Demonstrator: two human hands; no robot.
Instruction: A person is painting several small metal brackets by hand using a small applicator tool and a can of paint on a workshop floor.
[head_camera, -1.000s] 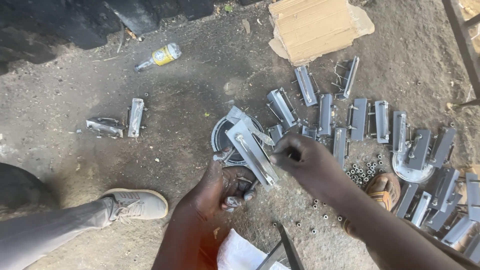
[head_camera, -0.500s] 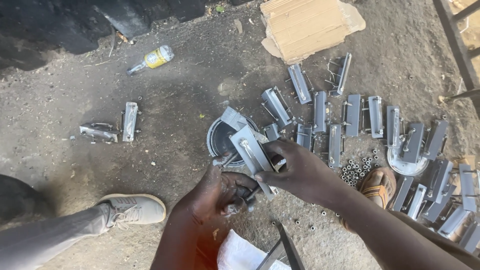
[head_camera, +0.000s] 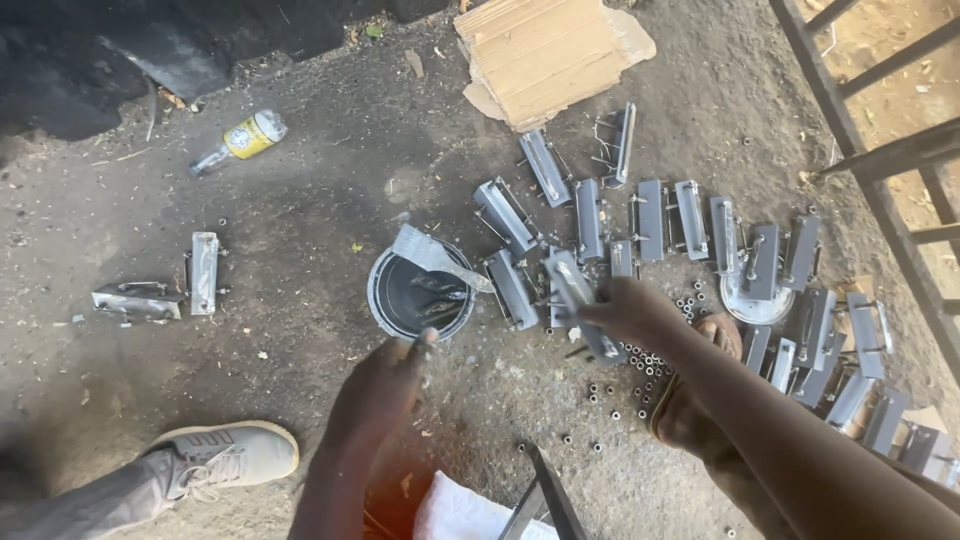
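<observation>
My right hand (head_camera: 628, 305) is shut on a grey painted metal bracket (head_camera: 578, 292) and holds it low beside the row of grey brackets (head_camera: 650, 215) lying on the dirt. My left hand (head_camera: 385, 385) reaches to the near rim of a round tin of dark grey paint (head_camera: 392, 310); its fingertips are bunched at the rim, and I cannot tell whether they grip anything. A flat grey brush-like piece (head_camera: 432, 256) rests across the tin's top.
Small nuts (head_camera: 640, 365) lie scattered by my sandalled foot (head_camera: 690, 410). More grey brackets (head_camera: 850, 370) spread to the right, under a metal frame (head_camera: 880, 160). Cardboard (head_camera: 550, 55), a bottle (head_camera: 240, 140), two bare metal pieces (head_camera: 170, 290), a shoe (head_camera: 225, 455) and a white cloth (head_camera: 455, 510) lie around.
My right hand has carried the bracket from over the tin to the right, toward the row. My left hand has drawn back to the tin's near rim, leaving the tin uncovered.
</observation>
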